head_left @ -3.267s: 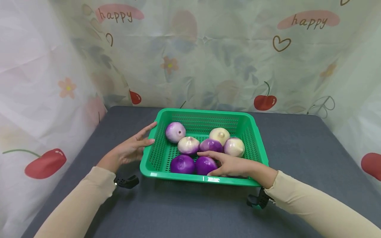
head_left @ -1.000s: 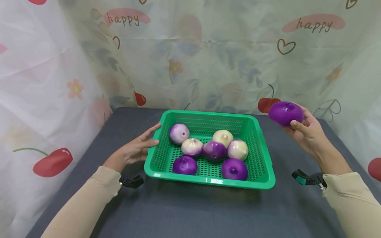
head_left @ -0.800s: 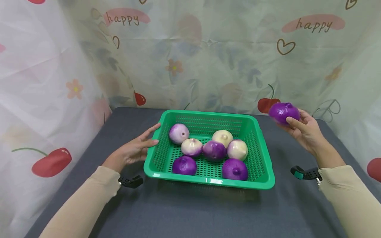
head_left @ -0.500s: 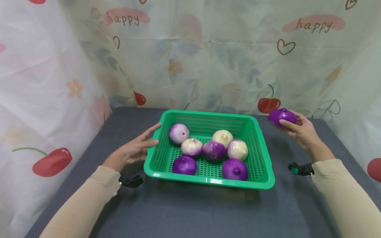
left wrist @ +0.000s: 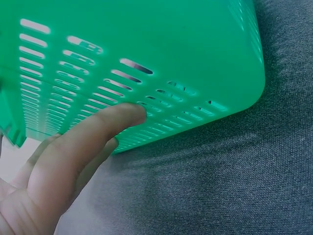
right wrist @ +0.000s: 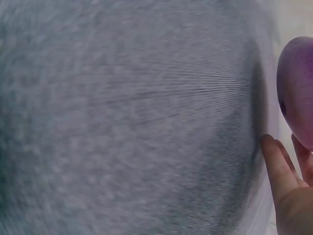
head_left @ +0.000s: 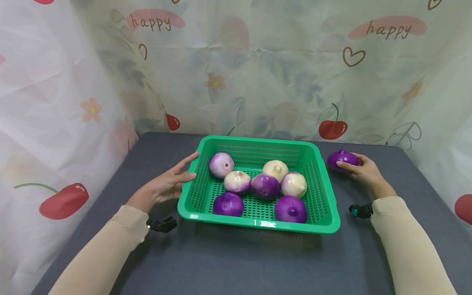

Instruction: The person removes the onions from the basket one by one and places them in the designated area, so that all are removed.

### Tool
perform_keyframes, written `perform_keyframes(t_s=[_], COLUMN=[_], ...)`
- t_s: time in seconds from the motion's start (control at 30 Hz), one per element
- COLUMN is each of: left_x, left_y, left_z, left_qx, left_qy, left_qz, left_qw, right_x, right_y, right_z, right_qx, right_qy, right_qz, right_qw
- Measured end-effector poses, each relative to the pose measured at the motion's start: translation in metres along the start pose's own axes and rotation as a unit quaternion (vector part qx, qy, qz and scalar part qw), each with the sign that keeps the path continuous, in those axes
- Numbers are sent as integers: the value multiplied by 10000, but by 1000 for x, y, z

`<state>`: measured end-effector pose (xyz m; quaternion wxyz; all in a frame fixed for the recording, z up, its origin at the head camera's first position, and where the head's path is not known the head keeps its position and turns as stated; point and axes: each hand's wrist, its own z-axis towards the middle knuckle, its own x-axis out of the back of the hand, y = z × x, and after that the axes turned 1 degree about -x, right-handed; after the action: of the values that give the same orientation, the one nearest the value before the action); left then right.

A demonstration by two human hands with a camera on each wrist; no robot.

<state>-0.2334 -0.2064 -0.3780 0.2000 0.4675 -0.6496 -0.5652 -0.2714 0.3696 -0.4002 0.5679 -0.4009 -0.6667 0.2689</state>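
1. Compared with half a second ago, my right hand is lower, and the purple onion came down with it, near the tabletop; if it touches, I cannot tell.
2. This right hand is grasping the onion, with the thumb at the near side; the onion lies left of the palm.
3. My left hand has stayed in its place, grasping nothing, its fingers extended against the green basket at its right.
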Motion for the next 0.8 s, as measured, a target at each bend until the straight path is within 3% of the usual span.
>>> perform_keyframes(t_s=[0.43, 0.8], left_x=[0, 1], left_y=[-1, -2], left_z=[0, 1], left_qx=[-41, -36], left_qy=[-31, -37], left_qz=[2, 112], left_qw=[10000, 9999], right_x=[-9, -7], right_y=[8, 6], right_z=[4, 2], right_qx=[65, -58], right_qy=[170, -58], right_qz=[-391, -477], right_qw=[9991, 9988])
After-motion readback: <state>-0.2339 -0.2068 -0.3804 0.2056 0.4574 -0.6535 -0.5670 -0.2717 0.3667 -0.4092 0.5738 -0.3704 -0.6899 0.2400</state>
